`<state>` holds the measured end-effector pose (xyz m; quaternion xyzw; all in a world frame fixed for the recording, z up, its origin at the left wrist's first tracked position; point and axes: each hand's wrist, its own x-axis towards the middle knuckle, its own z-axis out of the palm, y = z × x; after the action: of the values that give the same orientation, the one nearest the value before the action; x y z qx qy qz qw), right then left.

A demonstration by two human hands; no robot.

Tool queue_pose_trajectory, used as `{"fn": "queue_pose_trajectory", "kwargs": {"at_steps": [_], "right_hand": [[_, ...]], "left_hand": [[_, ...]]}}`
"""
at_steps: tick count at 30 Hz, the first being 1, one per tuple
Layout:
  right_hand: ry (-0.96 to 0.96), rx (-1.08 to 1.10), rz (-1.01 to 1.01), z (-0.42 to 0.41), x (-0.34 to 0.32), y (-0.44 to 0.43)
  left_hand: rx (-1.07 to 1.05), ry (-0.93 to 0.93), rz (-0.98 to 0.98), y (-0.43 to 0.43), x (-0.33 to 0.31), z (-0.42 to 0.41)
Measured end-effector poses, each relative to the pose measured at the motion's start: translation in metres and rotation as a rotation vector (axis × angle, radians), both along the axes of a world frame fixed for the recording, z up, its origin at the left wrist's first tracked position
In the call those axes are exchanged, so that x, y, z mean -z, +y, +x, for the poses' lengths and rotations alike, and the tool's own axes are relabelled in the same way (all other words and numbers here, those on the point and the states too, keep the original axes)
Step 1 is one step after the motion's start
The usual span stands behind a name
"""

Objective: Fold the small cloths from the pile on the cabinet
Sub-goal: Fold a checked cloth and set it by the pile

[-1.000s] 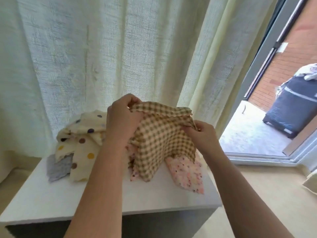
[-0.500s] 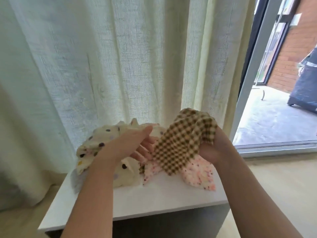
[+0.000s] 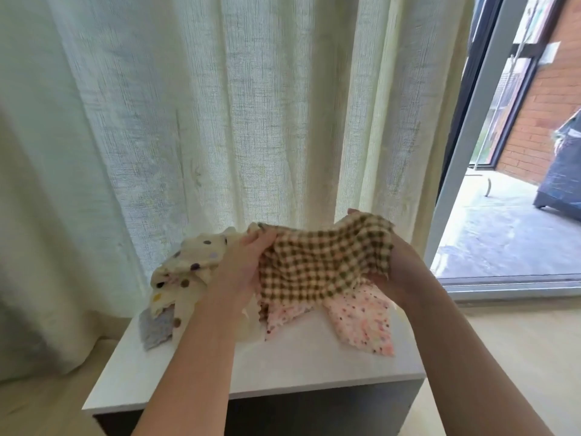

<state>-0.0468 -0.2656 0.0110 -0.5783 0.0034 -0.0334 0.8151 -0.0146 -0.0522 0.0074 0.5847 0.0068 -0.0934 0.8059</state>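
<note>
I judge the checked cloth [image 3: 323, 269] light, soft and limp: it will sag unless I take it at 2 corners of 1 edge. It is brown-and-cream gingham, crumpled, stretched at frame centre just above the pile [image 3: 188, 272] on the white cabinet [image 3: 298, 369]. My left grip [image 3: 248, 265] pinches its left edge; my right grip [image 3: 401, 265] clutches its right edge.
</note>
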Motion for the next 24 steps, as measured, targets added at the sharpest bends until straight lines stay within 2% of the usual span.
{"fn": "queue_pose_trajectory", "kwargs": {"at_steps": [2, 5, 9, 14, 17, 19, 20, 24], "right_hand": [[-0.036, 0.148, -0.271, 0.002, 0.000, -0.003], [-0.111, 0.397, -0.510, 0.004, 0.002, -0.008], [-0.122, 0.338, -0.402, 0.001, 0.001, -0.009], [-0.029, 0.353, -0.318, 0.004, 0.000, -0.012], [0.062, 0.207, -0.088, 0.007, 0.001, -0.012], [0.090, 0.101, 0.087, 0.007, 0.002, -0.011], [0.084, 0.094, 0.082, 0.008, 0.004, -0.012], [0.031, 0.231, -0.225, 0.009, 0.011, -0.017]], "left_hand": [[-0.113, -0.074, -0.048, 0.009, -0.005, 0.002], [-0.143, -0.192, 0.068, 0.020, -0.009, 0.001], [-0.068, -0.264, 0.153, 0.031, -0.011, 0.001], [-0.169, -0.243, 0.102, 0.041, -0.013, 0.008], [-0.195, -0.225, 0.073, 0.037, -0.014, 0.007], [-0.210, -0.231, 0.139, 0.035, -0.013, 0.008], [-0.224, -0.243, 0.204, 0.035, -0.011, 0.009], [-0.300, -0.348, 0.494, 0.041, -0.009, 0.007]]}}
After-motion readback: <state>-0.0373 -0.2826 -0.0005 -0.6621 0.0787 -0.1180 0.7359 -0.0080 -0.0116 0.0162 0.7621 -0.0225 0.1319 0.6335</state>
